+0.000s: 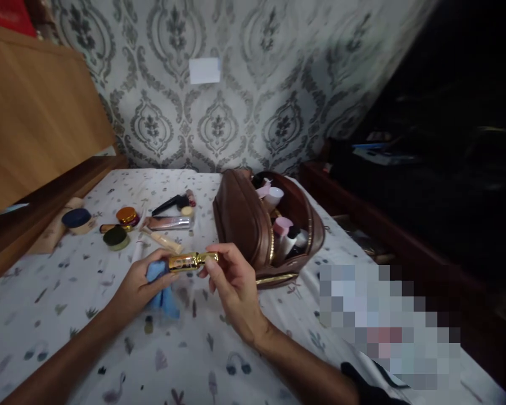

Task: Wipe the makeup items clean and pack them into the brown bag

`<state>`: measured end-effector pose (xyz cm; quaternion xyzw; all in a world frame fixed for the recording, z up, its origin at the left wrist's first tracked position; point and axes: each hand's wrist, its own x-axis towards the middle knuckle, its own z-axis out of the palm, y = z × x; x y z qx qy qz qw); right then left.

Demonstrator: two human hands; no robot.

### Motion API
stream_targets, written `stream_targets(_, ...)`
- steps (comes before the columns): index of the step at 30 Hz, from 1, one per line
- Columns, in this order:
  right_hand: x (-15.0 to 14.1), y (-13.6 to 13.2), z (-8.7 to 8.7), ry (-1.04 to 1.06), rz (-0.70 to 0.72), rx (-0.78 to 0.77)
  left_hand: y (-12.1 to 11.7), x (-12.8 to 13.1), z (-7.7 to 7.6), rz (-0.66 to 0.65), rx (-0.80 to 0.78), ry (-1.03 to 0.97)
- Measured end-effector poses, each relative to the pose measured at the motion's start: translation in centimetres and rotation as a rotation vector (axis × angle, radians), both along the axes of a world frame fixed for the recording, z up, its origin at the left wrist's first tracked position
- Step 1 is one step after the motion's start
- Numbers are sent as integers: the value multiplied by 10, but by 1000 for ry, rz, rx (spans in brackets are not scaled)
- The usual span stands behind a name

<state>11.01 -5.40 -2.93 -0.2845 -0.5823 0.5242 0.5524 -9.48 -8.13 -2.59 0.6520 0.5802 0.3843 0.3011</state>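
Observation:
A shiny gold cosmetic tube (184,262), shaped like a lipstick, lies level between my hands over the bed. My left hand (134,286) grips its left end together with a blue cloth (167,302) that hangs below. The fingertips of my right hand (238,289) pinch the tube's right end. Just beyond my right hand stands an unzipped brown makeup bag (241,222), with a pink-capped item (283,225) and a white cup-shaped item (274,196) among its contents. A cream squeeze tube (165,242) lies just past my left hand.
Farther left are a blue-lidded jar (76,219), a dark green-lidded jar (116,238) and an orange-lidded jar (127,216). A clear case (168,223) and a black slim item (166,204) lie behind. A wooden panel (42,124) rises at left; a patterned wall closes the back.

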Motion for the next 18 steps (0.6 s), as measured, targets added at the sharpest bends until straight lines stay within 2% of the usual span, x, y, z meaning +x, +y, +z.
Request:
stream_targets(2, 17, -4, 22, -59, -87, 102, 7, 6, 10, 2, 50, 53)
stream_targets(4, 39, -3, 49, -89, -200, 215, 19, 16, 30, -52, 174, 182)
stream_targets(7, 74, 13, 84, -50, -360, 317, 46, 46, 70, -251, 388, 412)
stream_targets(9, 94, 33, 97, -35, -435, 308, 66, 71, 94, -363, 500, 572)
stream_targets(11, 111, 54, 99, -32, -448, 273, 84, 93, 109, -436, 615, 742)
stream_targets(13, 124, 71, 95, -50, -431, 241, 96, 107, 114, -506, 679, 885)
stream_targets(16, 137, 86, 84, -114, -394, 244, 102, 106, 110, -556, 733, 975)
stream_targets(18, 143, 89, 78, -158, -356, 257, 99, 95, 104, -505, 789, 976)
